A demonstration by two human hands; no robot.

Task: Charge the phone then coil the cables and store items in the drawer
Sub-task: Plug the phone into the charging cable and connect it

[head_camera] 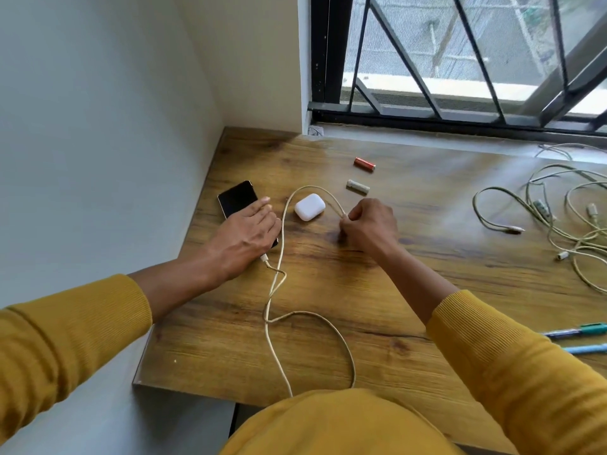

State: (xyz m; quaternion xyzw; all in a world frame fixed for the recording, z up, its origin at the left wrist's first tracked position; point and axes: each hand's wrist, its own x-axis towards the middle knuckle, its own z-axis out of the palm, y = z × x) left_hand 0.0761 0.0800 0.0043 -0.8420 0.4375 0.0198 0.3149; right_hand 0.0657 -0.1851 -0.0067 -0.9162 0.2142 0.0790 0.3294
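The left hand (244, 229) lies flat, hiding the phone's (237, 198) lower half; the right hand (368, 224) pinches the cable (279, 238), whose end stays hidden.

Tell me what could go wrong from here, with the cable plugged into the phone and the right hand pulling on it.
1. The right hand pinches the cream braided cable looped around the white earbud case; pulling could drag the case along.
2. The left hand only rests flat on the black phone near the wooden desk's left edge; a tug might strain the plug or slide the phone.
3. The slack runs off the front edge and could snag.
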